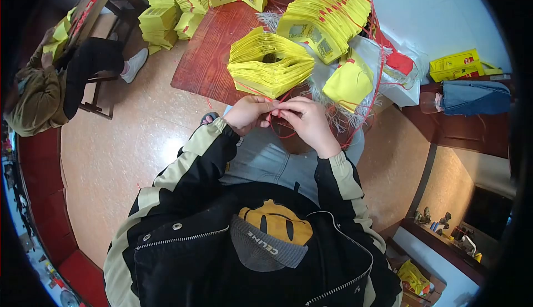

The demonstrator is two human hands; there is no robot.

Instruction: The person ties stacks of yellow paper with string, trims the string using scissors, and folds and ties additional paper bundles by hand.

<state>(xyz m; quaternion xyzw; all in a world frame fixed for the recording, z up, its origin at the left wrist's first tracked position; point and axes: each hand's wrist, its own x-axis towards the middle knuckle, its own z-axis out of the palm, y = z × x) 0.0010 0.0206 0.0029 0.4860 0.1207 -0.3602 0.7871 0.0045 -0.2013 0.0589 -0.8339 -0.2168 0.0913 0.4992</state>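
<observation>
My left hand (pixel 248 112) and my right hand (pixel 308 122) meet at the near edge of the table, fingertips pinching a thin red cord (pixel 284 136). A loop of the cord hangs below my fingers, over my lap. Just beyond my hands lies a fanned bundle of yellow folded pieces (pixel 271 79), curved round with a dark gap in its middle. To its right, a separate yellow piece (pixel 348 84) rests on whitish strings (pixel 338 112). The exact crossing of the cord is hidden by my fingers.
The dark red table (pixel 202 57) also bears long rows of yellow printed pieces (pixel 322 21), draped with red cords. More yellow stacks (pixel 158 24) stand beyond its left side. A person (pixel 50 85) sits at far left, holding yellow pieces. A white box (pixel 402 93) stands at right.
</observation>
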